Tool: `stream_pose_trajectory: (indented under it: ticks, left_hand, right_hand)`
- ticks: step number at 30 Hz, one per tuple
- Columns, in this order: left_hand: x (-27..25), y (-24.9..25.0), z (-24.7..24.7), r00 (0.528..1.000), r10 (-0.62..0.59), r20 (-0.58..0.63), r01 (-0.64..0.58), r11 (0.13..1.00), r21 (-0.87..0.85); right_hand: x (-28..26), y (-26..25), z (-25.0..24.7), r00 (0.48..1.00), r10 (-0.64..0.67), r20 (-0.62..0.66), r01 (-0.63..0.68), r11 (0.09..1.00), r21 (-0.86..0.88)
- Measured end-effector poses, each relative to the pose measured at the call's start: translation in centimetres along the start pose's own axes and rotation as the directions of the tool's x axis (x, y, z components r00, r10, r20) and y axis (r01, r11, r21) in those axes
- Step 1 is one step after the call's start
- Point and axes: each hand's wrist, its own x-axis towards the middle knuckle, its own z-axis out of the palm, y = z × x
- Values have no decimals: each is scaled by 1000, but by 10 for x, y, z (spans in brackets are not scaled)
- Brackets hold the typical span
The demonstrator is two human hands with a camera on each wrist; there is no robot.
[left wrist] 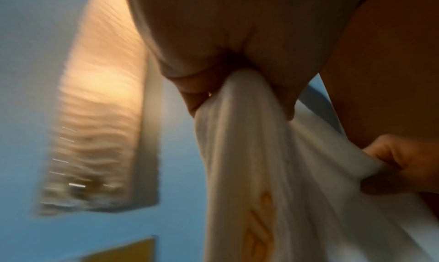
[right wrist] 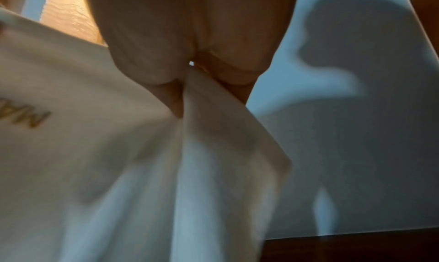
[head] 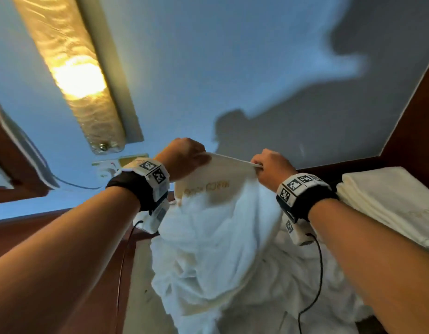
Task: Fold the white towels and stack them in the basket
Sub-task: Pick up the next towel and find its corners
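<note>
A white towel (head: 216, 225) with gold lettering hangs in front of me, lifted by its top edge. My left hand (head: 184, 156) grips the left part of that edge and my right hand (head: 269, 168) pinches the right part, so the hem stretches taut between them. In the left wrist view, curled fingers (left wrist: 194, 89) clamp the bunched towel (left wrist: 249, 162), and the right hand (left wrist: 401, 164) shows at the right, gripping it too. In the right wrist view the right hand (right wrist: 182, 89) pinches the towel (right wrist: 95, 153). Folded white towels (head: 389, 201) lie stacked at the right. No basket shows.
More crumpled white cloth (head: 305, 285) lies below the lifted towel. A lit wall lamp (head: 76, 75) glows at the upper left on a pale wall (head: 208, 56). Dark wood panelling (head: 416, 121) frames the right side, and wood trim (head: 15, 165) the left.
</note>
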Motion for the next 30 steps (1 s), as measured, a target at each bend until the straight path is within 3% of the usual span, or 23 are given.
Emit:
stream_pose_trajectory:
  ticks: [9, 12, 15, 17, 19, 21, 23, 25, 27, 30]
  left_hand:
    - [-179, -153, -153, 955, -171, -242, 205, 971, 124]
    - [-226, -196, -187, 927, -211, -309, 281, 938, 203]
    - [-267, -217, -213, 900, -263, -347, 355, 905, 235]
    - [-285, -219, -211, 940, -253, -230, 294, 942, 162]
    - [-293, -209, -190, 975, -199, -95, 194, 979, -54]
    - [-292, -205, -157, 988, -115, -99, 85, 959, -269]
    - [-290, -204, -135, 973, -78, -218, 0, 941, -339]
    - [-293, -207, -134, 945, -108, -309, -30, 912, -409]
    - [-299, -213, -146, 940, -146, -307, -17, 881, -473]
    - [-309, -219, -161, 968, -128, -215, 20, 896, -444]
  right_hand:
    - [-34, -156, 6, 999, 45, 0, -44, 995, -84]
    - [-47, -224, -1, 996, -48, -73, 42, 996, -73]
    - [-58, -302, -11, 970, -219, -106, 207, 972, -115]
    - [-69, -351, -15, 941, -319, -111, 306, 945, -117]
    - [-81, -394, -15, 911, -402, -93, 389, 912, -133]
    - [-93, -429, -13, 884, -466, -39, 455, 877, -152]
    - [-100, -445, -6, 868, -497, -9, 488, 856, -169]
    - [-98, -440, 6, 871, -488, -55, 483, 872, -81]
    - [-94, -422, 23, 923, -371, -100, 381, 918, 111]
    - [-93, -404, 42, 979, -198, -41, 200, 921, 335]
